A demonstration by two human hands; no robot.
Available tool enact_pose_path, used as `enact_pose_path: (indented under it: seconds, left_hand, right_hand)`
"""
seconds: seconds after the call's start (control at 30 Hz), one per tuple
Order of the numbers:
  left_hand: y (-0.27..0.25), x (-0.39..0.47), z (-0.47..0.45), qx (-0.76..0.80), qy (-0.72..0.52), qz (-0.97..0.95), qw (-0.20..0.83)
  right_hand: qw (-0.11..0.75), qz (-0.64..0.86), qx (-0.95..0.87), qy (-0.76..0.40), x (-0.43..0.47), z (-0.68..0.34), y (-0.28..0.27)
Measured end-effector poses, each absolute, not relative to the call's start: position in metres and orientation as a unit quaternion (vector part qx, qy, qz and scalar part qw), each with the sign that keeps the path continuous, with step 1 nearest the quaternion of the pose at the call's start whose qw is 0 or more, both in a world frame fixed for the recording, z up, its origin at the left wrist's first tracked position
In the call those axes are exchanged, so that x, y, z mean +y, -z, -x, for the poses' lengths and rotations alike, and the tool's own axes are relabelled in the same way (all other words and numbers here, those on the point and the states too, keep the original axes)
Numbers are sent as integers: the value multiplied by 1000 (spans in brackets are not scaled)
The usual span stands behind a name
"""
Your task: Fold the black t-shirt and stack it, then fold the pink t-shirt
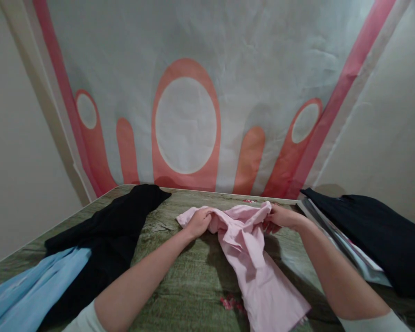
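Note:
A crumpled pink garment (pixel 244 244) hangs between my hands at the middle of the table, its lower part trailing over the tabletop toward me. Its folds hide what kind of garment it is. My left hand (pixel 198 223) is closed on its upper left edge, with a small flap of cloth sticking out beyond the fingers. At the upper right corner, my right hand (pixel 275 218) pinches the cloth, lifted a little off the table. Part of the right fingers is hidden behind the fabric.
Black clothing (pixel 114 230) lies loosely on the left, with a light blue garment (pixel 38 286) partly over it. On the right is a stack of folded clothes, a black one (pixel 373 230) on top. The wood-patterned table (pixel 180 276) meets a printed backdrop (pixel 263 60).

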State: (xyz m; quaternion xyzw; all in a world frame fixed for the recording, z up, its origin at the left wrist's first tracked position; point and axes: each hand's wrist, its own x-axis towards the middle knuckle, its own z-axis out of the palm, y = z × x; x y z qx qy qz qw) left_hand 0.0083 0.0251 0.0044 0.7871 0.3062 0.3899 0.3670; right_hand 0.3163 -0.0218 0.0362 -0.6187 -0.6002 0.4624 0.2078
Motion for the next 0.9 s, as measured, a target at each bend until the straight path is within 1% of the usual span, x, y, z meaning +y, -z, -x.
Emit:
enact_pose_path:
  seconds: [0.07, 0.17, 0.23, 0.3, 0.37, 0.43, 0.57, 0.63, 0.7, 0.77, 0.9]
  left_hand:
    - [-5, 25, -12, 323, -411, -740, 423]
    - [-7, 21, -21, 336, -444, -610, 564]
    - [-11, 18, -25, 336, -458, -497, 656]
    - [-15, 17, -26, 352, -461, -403, 708]
    - [-18, 19, -23, 382, -454, -339, 731]
    - [-21, 22, -18, 402, -453, -297, 738]
    - [-22, 30, -8, 409, -447, -268, 749]
    - [-21, 33, -5, 402, -430, -271, 761]
    - [-19, 35, -4, 386, -414, -281, 775]
    - [-19, 36, -3, 369, -395, -292, 789]
    - [-31, 34, -1, 328, -367, -300, 817]
  right_hand:
    - [220, 579, -615, -488, -27, -312, -44]
    - [235, 545, -632, -498, -30, -306, -50]
    - [249, 547, -630, -492, -28, -303, -49]
    - [261, 573, -617, -472, -25, -299, -46]
    - [247, 620, -605, -435, -22, -297, -43]
    - [197, 658, -599, -412, -22, -294, -43]
    - [80, 635, -615, -461, -29, -282, -45]
    - [65, 611, -627, -479, -33, -272, -42]
    - [95, 607, -630, -476, -33, -260, -35]
    - [143, 611, -628, -460, -30, -251, -27]
    - [261, 605, -626, -417, -19, -253, -20]
